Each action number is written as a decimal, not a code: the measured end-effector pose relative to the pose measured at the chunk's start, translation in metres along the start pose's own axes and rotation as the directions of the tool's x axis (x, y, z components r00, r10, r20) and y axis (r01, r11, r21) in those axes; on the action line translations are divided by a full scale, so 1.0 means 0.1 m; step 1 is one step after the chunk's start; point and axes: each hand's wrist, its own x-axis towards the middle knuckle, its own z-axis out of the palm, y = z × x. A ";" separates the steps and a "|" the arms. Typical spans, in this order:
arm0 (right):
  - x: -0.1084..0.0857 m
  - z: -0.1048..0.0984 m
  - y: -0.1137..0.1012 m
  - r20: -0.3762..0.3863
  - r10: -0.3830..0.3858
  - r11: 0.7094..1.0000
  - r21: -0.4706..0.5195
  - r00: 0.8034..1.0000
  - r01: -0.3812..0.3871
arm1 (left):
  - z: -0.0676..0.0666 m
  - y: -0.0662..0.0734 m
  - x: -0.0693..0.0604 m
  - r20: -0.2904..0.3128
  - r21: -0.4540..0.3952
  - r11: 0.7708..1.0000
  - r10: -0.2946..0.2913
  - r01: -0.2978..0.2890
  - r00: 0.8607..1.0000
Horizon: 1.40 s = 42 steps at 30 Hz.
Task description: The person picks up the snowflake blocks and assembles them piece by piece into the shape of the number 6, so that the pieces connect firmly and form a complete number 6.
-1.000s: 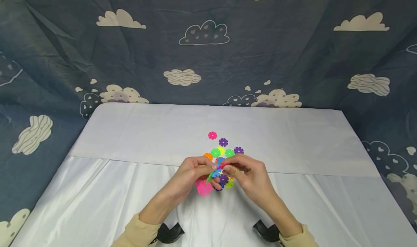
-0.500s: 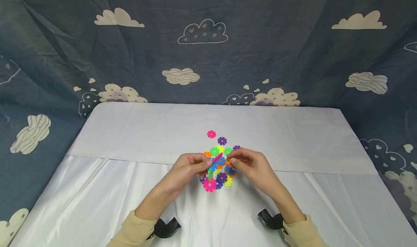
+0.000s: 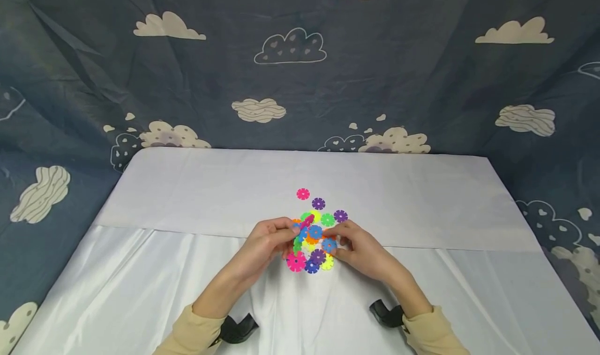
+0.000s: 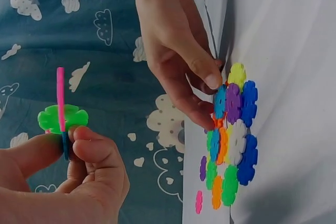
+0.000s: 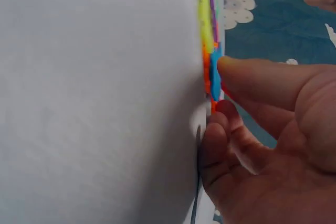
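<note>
My left hand (image 3: pixel 267 245) pinches a small chain of interlocking notched discs, raised above the table. Its upright pink disc (image 4: pixel 61 95), green disc (image 4: pixel 52 119) and dark blue disc (image 4: pixel 65 145) show in the left wrist view. A larger-looking pink disc (image 3: pixel 296 262) hangs at the chain's near end. On the right, my right hand (image 3: pixel 365 251) reaches into the pile, thumb and index fingertip at opposite edges of a blue disc (image 3: pixel 329 245). That blue disc (image 5: pixel 215 77) still lies low among the others. My fingers partly hide it in the right wrist view.
Several loose discs lie around the hands on the white-covered table (image 3: pixel 187 282): purple (image 3: pixel 318 256), yellow (image 3: pixel 327 263), green (image 3: pixel 327 219) and others, partly overlapping. A single pink disc (image 3: pixel 303 193) lies farthest back. A dark cloud-patterned cloth (image 3: pixel 290 84) hangs behind.
My right hand has let go of the pink disc on the chain, drawn away to the right and lowered to the blue disc. The left hand has shifted slightly left with the chain.
</note>
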 end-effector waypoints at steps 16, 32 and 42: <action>-0.01 -0.03 0.03 -0.009 0.067 0.997 0.028 0.998 -0.067 | 0.01 0.01 0.00 -0.006 -0.023 1.000 -0.004 0.004 1.000; -0.09 -0.21 -0.25 -0.119 -0.036 0.884 0.459 0.992 0.087 | -0.01 -0.02 0.00 -0.027 0.059 0.998 0.036 -0.035 0.999; -0.17 -0.21 -0.43 -0.268 -0.037 0.875 0.456 0.963 0.161 | -0.01 0.00 0.00 -0.002 0.070 0.996 0.052 -0.052 0.999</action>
